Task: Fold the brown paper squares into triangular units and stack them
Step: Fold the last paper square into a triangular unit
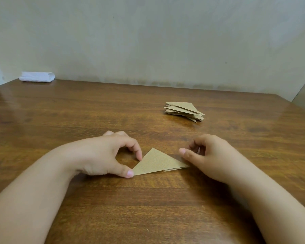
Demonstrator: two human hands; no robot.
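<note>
Far left, by the wall: a folded white cloth (37, 76), not in use.

My left hand (102, 154) — thumb and forefinger curled, tips touching the left corner and edge of the folded brown paper triangle (156, 162), which lies flat on the table (77, 199).

My right hand (206, 155) — fingers curled, touching the triangle's right corner; grip or mere touch, I cannot tell.

Back right: stack of finished triangular units (184, 111), several deep. This one looks folded, not yet stacked; no unfolded squares in view.
</note>
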